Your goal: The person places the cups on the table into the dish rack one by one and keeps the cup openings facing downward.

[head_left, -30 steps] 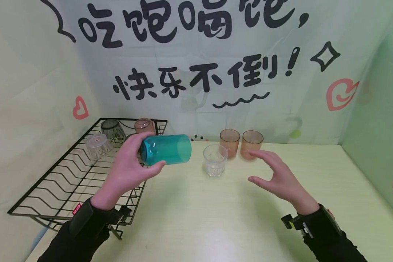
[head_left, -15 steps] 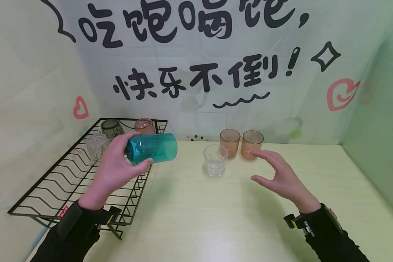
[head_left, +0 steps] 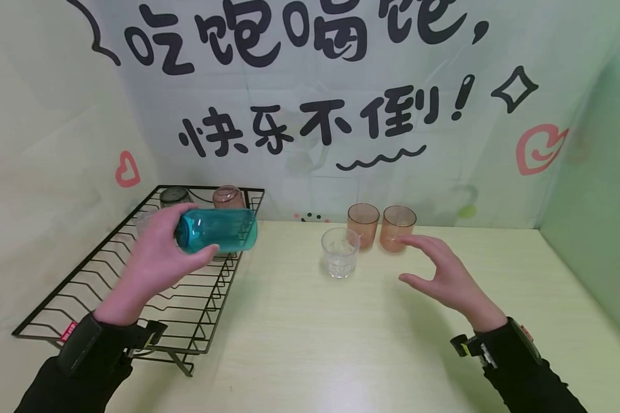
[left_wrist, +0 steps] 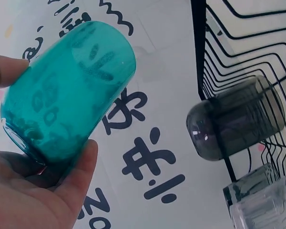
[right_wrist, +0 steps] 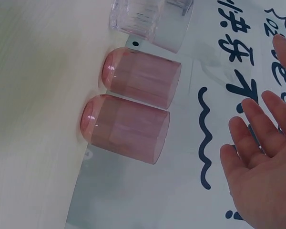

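My left hand [head_left: 157, 252] grips a teal drinking glass [head_left: 222, 229] near its base, thumb on one side and fingers on the other. The glass lies on its side in the air over the right part of the black wire dish rack [head_left: 206, 312], its mouth pointing right. In the left wrist view the teal glass [left_wrist: 69, 90] shows nothing inside. My right hand [head_left: 452, 284] hovers over the table with fingers and thumb spread apart, holding nothing. Nearest to it stand two upright amber-pink glasses [head_left: 363, 223], and beside them an upright clear glass [head_left: 340, 255].
On the rack's far end, a dark grey glass [head_left: 174, 196] and a pink glass [head_left: 229, 198] stand upside down. A clear glass [head_left: 143, 221] there is partly hidden by my left hand. A printed cloth [head_left: 299, 160] hangs behind the table; a green panel [head_left: 594, 189] borders the right.
My left hand has carried the teal glass leftward, from beside the rack to over it. The right hand has barely moved, drifting slightly right.
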The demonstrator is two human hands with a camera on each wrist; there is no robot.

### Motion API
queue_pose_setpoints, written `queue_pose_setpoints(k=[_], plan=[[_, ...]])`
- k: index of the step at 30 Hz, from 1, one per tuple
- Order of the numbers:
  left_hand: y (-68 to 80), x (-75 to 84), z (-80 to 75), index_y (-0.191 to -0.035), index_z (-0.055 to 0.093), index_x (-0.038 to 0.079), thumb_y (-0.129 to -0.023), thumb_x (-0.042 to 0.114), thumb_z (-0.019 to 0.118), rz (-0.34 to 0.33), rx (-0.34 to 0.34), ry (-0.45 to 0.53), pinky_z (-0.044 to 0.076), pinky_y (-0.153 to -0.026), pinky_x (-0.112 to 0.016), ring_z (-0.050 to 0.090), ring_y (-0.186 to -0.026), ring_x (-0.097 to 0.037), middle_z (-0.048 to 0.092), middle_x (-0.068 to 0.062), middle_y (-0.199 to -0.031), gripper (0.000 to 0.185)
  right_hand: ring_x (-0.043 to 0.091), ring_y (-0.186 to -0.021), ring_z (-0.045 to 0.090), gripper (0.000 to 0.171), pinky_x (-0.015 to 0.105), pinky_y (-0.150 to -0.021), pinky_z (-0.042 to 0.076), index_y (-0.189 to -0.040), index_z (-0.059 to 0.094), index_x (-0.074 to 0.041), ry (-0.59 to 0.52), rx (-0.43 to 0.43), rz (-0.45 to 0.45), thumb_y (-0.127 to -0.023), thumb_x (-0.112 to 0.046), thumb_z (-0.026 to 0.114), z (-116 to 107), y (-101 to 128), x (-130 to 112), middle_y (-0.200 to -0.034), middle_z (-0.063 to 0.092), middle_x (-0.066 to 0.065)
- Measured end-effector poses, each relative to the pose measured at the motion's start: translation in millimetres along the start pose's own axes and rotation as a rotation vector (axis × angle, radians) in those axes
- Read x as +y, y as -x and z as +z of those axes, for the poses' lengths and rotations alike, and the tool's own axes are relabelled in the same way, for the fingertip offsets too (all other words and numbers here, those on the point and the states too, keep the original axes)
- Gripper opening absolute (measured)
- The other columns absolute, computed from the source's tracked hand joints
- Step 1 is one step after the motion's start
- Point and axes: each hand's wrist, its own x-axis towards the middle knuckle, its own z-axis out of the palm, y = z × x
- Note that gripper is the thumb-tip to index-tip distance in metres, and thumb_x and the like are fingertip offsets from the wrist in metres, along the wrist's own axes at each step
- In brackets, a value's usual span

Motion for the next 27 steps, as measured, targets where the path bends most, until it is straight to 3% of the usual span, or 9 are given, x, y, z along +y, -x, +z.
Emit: queue_pose_setpoints(k=[6,15,27], plan=[[1.0,-6.9,-9.2,-0.138,0.045,-0.006,-0.081,0.026,0.081,-0.009,-0.016,-0.057,0.053,-0.078,-0.061,0.048,-0.108,-0.043,0.051,-0.026,-0.125,0.074,0.034,-0.125,0.048,0.067,0.028,-0.105,0.032,-0.134,0.056,0.000,0.020,0.001,0.012,-0.073,0.000,0.085,-2.4,-1.0,5.8,-0.134,0.058,0.013],[2.7,-15.7,-18.9,-0.137,0.045,-0.006,-0.082,0.027,0.080,-0.043,-0.047,-0.073,0.054,-0.078,-0.060,0.054,-0.103,-0.042,0.054,-0.025,-0.124,0.073,0.037,-0.123,0.048,0.067,0.048,-0.101,0.037,-0.133,0.056,0.002,0.049,-0.012,0.037,-0.073,-0.001,0.085,-5.2,-3.5,11.8,-0.133,0.058,0.017],[4.3,-27.1,-30.5,-0.136,0.044,-0.009,-0.083,0.032,0.079,-0.092,-0.104,-0.157,0.053,-0.076,-0.061,0.052,-0.103,-0.045,0.053,-0.028,-0.123,0.076,0.040,-0.122,0.048,0.064,0.057,-0.100,0.037,-0.132,0.056,0.005,0.077,-0.017,0.063,-0.074,0.000,0.083,-7.5,-5.4,22.3,-0.131,0.058,0.020]])
